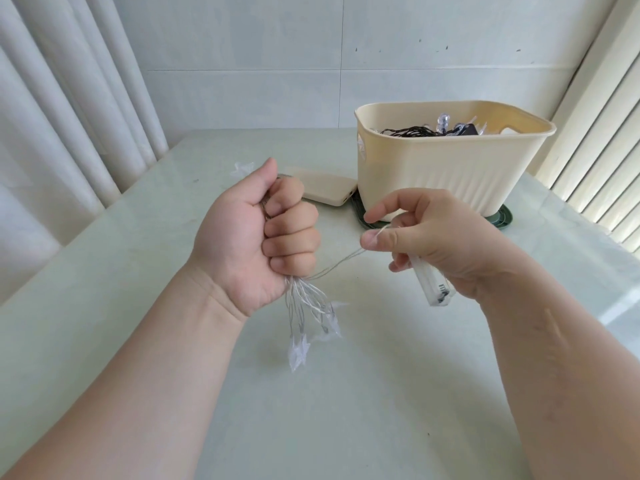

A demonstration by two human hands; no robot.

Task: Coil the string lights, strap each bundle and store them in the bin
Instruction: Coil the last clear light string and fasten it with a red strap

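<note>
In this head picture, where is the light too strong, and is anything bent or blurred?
Head view: daylight from the right nearly washes out the pale slatted blind and puts white glare on the glossy pale green table; the wide lens tilts the white pleated curtain at the left edge; the clear star-shaped string lights below the left hand look soft and faint.

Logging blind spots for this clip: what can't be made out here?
Head view only:
- string lights: middle buried inside the left hand.
- battery box: upper end covered by the right hand.
- bin: its wall hides all but the topmost dark wires.
- green object under the bin: mostly covered by it.
</note>
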